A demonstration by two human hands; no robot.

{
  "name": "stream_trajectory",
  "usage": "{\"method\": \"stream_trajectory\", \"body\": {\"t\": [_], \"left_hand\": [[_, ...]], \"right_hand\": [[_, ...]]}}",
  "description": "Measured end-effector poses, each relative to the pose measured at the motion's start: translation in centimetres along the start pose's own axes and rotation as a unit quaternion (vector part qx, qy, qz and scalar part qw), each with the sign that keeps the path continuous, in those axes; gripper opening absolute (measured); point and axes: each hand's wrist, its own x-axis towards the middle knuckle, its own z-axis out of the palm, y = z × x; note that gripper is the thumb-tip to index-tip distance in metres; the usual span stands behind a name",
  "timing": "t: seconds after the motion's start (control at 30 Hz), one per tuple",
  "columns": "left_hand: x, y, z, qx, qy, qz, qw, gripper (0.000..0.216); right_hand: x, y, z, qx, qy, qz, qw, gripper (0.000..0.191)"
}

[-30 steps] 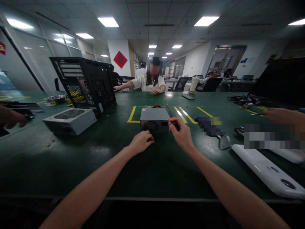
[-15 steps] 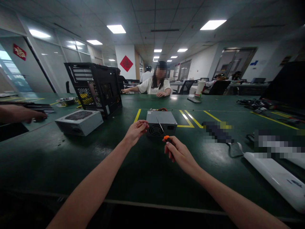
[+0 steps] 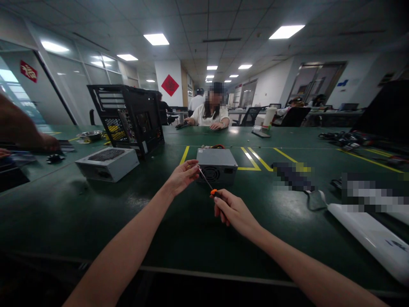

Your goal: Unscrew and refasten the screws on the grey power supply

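My right hand [image 3: 234,209] is closed around the dark handle of a screwdriver [image 3: 214,192] with an orange collar. Its thin metal shaft slants up and left, the tip close to the fingertips of my left hand [image 3: 183,175]. Those fingers are pinched together at the near left corner of a grey computer power supply [image 3: 220,157]. Whatever is between them is too small to make out. The power supply's round fan grille and socket face me, partly behind the screwdriver.
Left stand a second power supply [image 3: 107,164] and a black computer case [image 3: 128,119], with a metal bowl [image 3: 90,135] behind. Another person's arm [image 3: 27,125] reaches in at far left. A person [image 3: 204,114] sits opposite. Cables [image 3: 345,138] and a white power strip [image 3: 367,238] lie right.
My right hand has moved left and slightly down, bringing the screwdriver tip to my left fingertips. My left hand has barely moved. The arm at far left has risen.
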Motion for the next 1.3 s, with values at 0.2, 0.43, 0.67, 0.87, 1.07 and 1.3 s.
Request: {"method": "stream_trajectory", "body": {"t": [0.2, 0.43, 0.67, 0.87, 1.07, 1.3], "left_hand": [[-0.1, 0.0, -0.2, 0.010, -0.030, -0.004, 0.999, 0.029], [-0.3, 0.6, -0.2, 0.036, -0.039, -0.001, 0.999, 0.033], [-0.2, 0.5, -0.6, 0.100, -0.068, 0.016, 0.993, 0.031], [-0.1, 0.1, -0.6, 0.067, -0.041, 0.003, 0.997, 0.028], [0.0, -0.5, -0.6, 0.013, -0.032, -0.032, 0.999, 0.021], [-0.3, -0.3, -0.4, -0.003, -0.037, -0.040, 0.999, 0.014]], "right_hand": [[0.0, -0.2, -0.1, -0.009, 0.002, 0.006, 1.000, 0.023], [0.1, 0.0, -0.2, 0.005, 0.008, 0.001, 1.000, 0.023], [0.1, 0.0, 0.0, 0.085, 0.027, 0.056, 0.994, 0.021], [0.3, -0.2, 0.1, 0.176, -0.002, 0.111, 0.978, 0.023], [0.3, -0.9, 0.3, 0.224, 0.016, 0.123, 0.967, 0.028], [0.3, -0.4, 0.2, 0.241, 0.014, 0.118, 0.963, 0.027]]}}
